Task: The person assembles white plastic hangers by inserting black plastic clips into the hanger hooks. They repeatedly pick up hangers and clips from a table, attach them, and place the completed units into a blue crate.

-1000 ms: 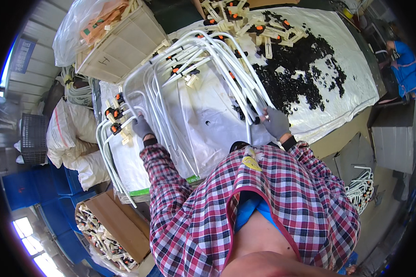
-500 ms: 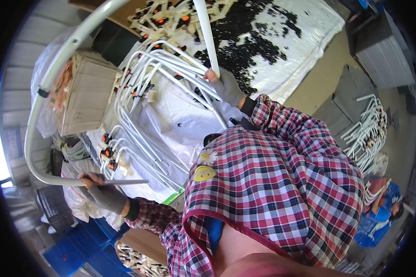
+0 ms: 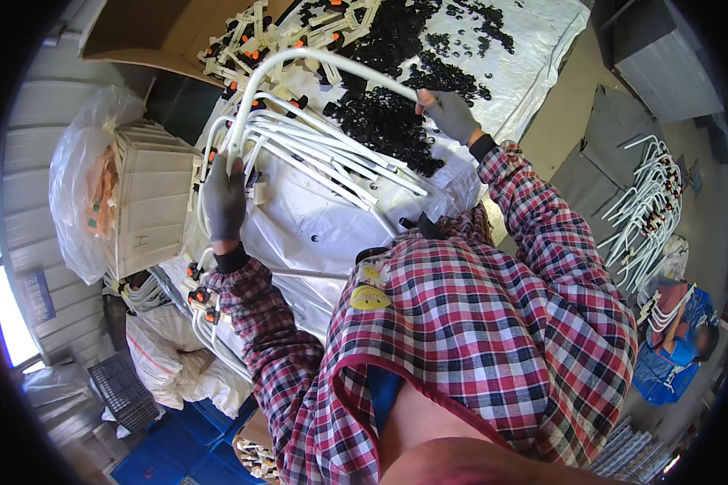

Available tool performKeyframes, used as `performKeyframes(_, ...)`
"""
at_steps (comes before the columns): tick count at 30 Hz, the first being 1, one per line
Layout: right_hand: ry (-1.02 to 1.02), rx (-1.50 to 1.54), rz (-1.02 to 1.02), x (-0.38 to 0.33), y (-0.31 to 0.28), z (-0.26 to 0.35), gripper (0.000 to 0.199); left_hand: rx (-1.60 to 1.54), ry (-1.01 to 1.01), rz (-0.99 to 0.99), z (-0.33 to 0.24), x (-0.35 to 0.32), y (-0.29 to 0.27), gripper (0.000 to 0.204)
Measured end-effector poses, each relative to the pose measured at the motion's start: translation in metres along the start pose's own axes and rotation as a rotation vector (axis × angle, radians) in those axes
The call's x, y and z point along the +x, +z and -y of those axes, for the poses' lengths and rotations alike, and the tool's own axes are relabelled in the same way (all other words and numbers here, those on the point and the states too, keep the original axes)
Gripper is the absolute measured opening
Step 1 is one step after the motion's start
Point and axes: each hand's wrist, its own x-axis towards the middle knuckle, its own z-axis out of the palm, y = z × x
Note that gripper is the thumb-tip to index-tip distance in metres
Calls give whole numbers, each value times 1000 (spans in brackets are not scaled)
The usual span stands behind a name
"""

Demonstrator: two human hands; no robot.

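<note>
A white bent metal tube [image 3: 299, 61] arcs above the table, held at both ends. My left hand [image 3: 223, 202], in a grey glove, grips one leg of the tube at the table's left side. My right hand [image 3: 449, 113], also gloved, holds the other end over a heap of small black plastic parts [image 3: 396, 121]. Under the tube lies a stack of similar white bent tubes [image 3: 315, 158] on a white sheet [image 3: 315, 226] covering the table.
A white crate [image 3: 150, 206] and a clear bag stand left of the table. More tubes with orange and black end caps [image 3: 198, 303] hang at the near left. A cardboard box [image 3: 162, 32] sits at the back. Another tube pile [image 3: 643, 210] lies on the floor right, near a seated person [image 3: 679, 331].
The held tube has come down from a raised position near my head to over the stack. My left hand moved up from low left to the table; my right hand moved over the black parts.
</note>
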Motion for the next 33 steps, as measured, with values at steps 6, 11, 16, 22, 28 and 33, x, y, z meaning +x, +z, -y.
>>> performKeyframes(6,-37,-67,89,59,57,-26,35,-398,-501,82,66,-88,-41,47)
performKeyframes(11,184,-495,153,106,96,-14,50,-609,-640,-130,39,-198,-88,25)
performKeyframes(16,201,-368,43,109,91,-40,43,-593,-755,-308,11,-241,-98,25)
performKeyframes(22,333,301,-52,76,75,-78,36,-506,-663,-238,24,-224,-92,13)
performKeyframes(28,431,1101,498,26,52,-64,32,-626,-645,-267,44,-170,-61,12)
performKeyframes(33,340,853,627,24,22,-57,28,-654,-607,-245,62,-161,-54,12)
